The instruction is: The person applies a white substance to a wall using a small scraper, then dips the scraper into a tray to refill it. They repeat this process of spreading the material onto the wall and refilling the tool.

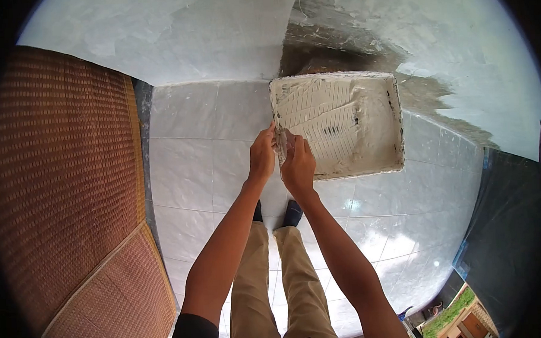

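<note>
A paint tray (377, 128) coated with thick off-white paste is held out in front of me, its ribbed slope toward the left and the smoother well on the right. My left hand (262, 154) is closed at the tray's left rim, fingers against the outer side. Just inside that rim, my right hand (299, 165) has its fingers curled around a small, pale, smeared object (284, 139), mostly hidden by the fingers; I cannot tell what it is. Both hands are close together at the tray's left wall.
Behind the tray, a wall corner (314, 61) shows dark bare patches between pale coated areas (204, 36). Grey tiles (183, 173) cover the floor under my feet. Woven mats (70, 153) stand at left; dark sheeting (511, 213) hangs at right.
</note>
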Motion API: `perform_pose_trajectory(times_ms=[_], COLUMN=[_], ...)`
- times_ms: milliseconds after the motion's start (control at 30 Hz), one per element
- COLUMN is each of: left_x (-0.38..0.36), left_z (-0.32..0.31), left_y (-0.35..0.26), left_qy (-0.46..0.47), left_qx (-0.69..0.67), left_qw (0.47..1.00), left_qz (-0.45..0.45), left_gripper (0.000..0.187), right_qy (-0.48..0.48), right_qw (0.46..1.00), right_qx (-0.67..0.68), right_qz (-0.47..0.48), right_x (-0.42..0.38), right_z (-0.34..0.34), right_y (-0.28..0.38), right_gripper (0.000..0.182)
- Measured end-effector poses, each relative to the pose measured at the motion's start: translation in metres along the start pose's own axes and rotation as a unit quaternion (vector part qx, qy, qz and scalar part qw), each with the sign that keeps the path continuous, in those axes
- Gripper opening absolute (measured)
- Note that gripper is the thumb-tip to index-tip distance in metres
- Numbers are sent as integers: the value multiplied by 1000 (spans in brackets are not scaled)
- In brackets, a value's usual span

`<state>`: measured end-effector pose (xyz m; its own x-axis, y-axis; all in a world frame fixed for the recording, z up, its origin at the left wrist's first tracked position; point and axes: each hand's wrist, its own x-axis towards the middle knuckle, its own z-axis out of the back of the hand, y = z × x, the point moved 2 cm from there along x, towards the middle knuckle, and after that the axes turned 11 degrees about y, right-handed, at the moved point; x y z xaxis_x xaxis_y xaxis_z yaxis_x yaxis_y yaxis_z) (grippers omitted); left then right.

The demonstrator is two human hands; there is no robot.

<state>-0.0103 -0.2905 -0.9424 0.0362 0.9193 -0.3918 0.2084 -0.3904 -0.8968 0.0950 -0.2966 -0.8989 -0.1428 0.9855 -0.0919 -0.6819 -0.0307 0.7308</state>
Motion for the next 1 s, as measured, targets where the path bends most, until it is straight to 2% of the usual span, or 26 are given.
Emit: perform_pose_trajectory(times_ms=[133,333,400,533,600,633,667,700,733,800,833,900,1000], left_x=[1,8,8,5,4,7,10,9,6,-3,-6,-10,-15], left_z=[-2,3,3,-2,0,0,2,0,-3,-6,-9,-15,-27], left_y=[0,9,5,-5,-5,3,9,-3,-16,-50,-68,-108,-180], left_qy=[3,12,12,18,-32,-32,-67,-101,-100,-79,-78,-42,-20], left_qx=[8,83,18,-16,152,154,195,236,237,171,173,125,161], left_qw=[1000,996,1000,999,985,985,976,965,964,977,976,982,969], left_qz=[-6,-35,13,35,-72,-77,-69,-61,-69,-100,-110,-138,-189], left_gripper=[52,54,54,54,47,47,47,47,47,46,46,44,42], right_qy=[-9,28,75,112,104,101,98,93,91,76,74,61,44], right_qw=[998,979,972,947,891,891,859,823,824,789,791,746,722], right_qx=[62,182,174,261,391,392,457,521,522,576,578,640,676], right_qz=[-1,-88,-141,-147,-208,-203,-207,-209,-202,-199,-188,-173,-139], right_x=[0,-1,1,5,6,7,6,4,4,2,1,2,7], right_z=[10,19,19,25,25,31,36,42,49,66,77,103,137], right_y=[-12,-28,-39,-62,-71,-69,-66,-64,-63,-54,-47,-30,-8], right_gripper=[19,20,25,26,26,26,27,27,27,30,30,31,33])
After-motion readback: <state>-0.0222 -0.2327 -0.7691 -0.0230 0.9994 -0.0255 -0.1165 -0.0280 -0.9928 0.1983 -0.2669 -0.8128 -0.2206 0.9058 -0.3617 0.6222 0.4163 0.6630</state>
